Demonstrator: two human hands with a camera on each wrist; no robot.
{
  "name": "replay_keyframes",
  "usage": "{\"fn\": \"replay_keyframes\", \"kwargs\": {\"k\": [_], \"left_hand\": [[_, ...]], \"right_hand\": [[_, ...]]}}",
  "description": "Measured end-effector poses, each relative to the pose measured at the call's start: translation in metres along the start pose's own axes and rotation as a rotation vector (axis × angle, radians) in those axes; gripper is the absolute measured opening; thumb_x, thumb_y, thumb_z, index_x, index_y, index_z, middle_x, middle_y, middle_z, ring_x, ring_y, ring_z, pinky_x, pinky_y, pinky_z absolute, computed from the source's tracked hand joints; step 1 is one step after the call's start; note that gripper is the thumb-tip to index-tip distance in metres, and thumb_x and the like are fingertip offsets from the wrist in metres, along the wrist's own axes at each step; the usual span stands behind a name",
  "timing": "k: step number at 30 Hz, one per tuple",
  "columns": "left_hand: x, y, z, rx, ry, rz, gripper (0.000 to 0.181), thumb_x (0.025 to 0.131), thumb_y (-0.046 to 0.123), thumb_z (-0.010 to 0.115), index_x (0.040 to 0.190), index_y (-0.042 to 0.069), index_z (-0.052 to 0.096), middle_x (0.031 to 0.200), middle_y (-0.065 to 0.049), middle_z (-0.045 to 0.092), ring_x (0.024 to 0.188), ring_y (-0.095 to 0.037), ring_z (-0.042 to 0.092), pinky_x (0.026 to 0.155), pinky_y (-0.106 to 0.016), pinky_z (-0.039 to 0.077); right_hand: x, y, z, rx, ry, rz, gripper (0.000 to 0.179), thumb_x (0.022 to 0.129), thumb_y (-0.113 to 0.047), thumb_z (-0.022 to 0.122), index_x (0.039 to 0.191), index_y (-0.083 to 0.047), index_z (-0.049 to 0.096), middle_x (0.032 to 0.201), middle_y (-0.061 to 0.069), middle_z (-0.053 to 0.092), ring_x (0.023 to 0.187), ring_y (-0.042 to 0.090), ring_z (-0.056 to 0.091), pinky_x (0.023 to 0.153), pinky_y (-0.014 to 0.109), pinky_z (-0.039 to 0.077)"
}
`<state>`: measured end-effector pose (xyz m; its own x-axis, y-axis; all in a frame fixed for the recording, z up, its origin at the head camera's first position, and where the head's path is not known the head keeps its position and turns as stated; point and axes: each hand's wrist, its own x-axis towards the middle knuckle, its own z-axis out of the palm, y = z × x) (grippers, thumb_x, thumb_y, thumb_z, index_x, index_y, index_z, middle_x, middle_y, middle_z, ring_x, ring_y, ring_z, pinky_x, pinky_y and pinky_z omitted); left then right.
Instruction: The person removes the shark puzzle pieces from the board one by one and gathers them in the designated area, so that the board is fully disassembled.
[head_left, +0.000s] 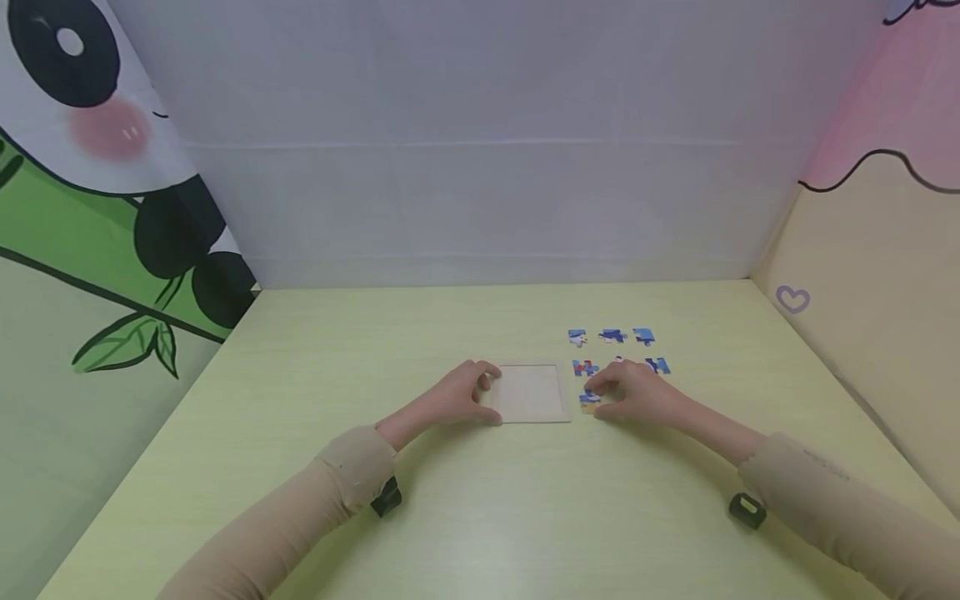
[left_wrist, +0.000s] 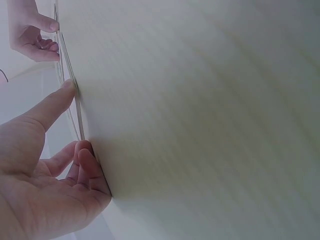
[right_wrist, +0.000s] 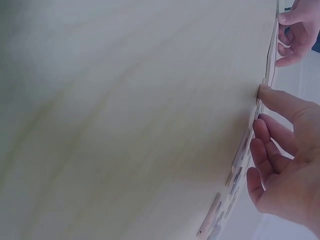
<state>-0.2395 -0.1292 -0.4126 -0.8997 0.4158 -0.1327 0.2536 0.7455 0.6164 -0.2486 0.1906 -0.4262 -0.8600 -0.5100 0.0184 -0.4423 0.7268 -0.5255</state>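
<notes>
A shallow, pale, square puzzle tray [head_left: 531,393] lies flat on the table, with nothing inside its rim. My left hand [head_left: 459,395] holds its left side, thumb at the near corner and fingers at the far one. In the left wrist view, the thumb touches the edge of the tray [left_wrist: 79,117]. Right of the tray, my right hand [head_left: 639,393] pinches a blue and yellow jigsaw piece [head_left: 589,402] between thumb and fingers at table level. Part of that piece and any pieces under the hand are hidden.
Beyond the right hand, several jigsaw pieces lie in loose rows, among them a blue one [head_left: 643,336], a dark blue one [head_left: 612,336] and a red and blue one [head_left: 585,367]. A pale fabric wall [head_left: 480,208] closes the back of the table [head_left: 480,517]; printed panels flank it.
</notes>
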Motion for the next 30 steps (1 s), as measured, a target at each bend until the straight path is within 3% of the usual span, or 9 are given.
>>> {"fn": "replay_keyframes", "kwargs": {"k": [7,15,22,30], "left_hand": [[0.001,-0.002,0.002,0.004,-0.004,-0.003,0.068,0.077,0.022,0.085,0.135,0.007,0.052,0.111,-0.01,0.056,0.086,-0.017,0.05,0.076,-0.026,0.042],[0.001,-0.005,0.002,-0.004,-0.008,-0.013,0.068,0.076,0.023,0.086,0.135,0.009,0.053,0.111,-0.009,0.056,0.087,-0.018,0.051,0.077,-0.027,0.044],[0.003,-0.008,0.001,0.0,-0.013,-0.016,0.069,0.077,0.023,0.086,0.135,0.01,0.053,0.112,-0.009,0.056,0.086,-0.017,0.052,0.077,-0.027,0.044],[0.001,-0.006,0.0,0.004,-0.01,-0.004,0.068,0.076,0.023,0.086,0.134,0.008,0.053,0.11,-0.009,0.056,0.085,-0.017,0.052,0.076,-0.027,0.044]], "right_hand": [[-0.002,-0.003,-0.002,-0.017,0.005,0.0,0.042,0.076,-0.023,0.085,0.114,-0.008,0.072,0.108,0.003,0.072,0.1,0.019,0.062,0.089,0.038,0.052],[-0.005,-0.007,-0.02,0.018,0.039,0.029,0.051,0.079,-0.025,0.082,0.125,-0.008,0.067,0.115,0.006,0.07,0.105,0.025,0.06,0.081,0.034,0.051],[-0.008,-0.004,-0.034,0.02,0.084,0.022,0.054,0.082,-0.023,0.08,0.13,-0.008,0.063,0.124,0.01,0.068,0.111,0.029,0.059,0.09,0.048,0.051],[-0.01,-0.005,-0.043,-0.01,0.114,-0.021,0.055,0.083,-0.021,0.079,0.131,-0.003,0.061,0.124,0.014,0.068,0.111,0.033,0.059,0.092,0.052,0.049]]}}
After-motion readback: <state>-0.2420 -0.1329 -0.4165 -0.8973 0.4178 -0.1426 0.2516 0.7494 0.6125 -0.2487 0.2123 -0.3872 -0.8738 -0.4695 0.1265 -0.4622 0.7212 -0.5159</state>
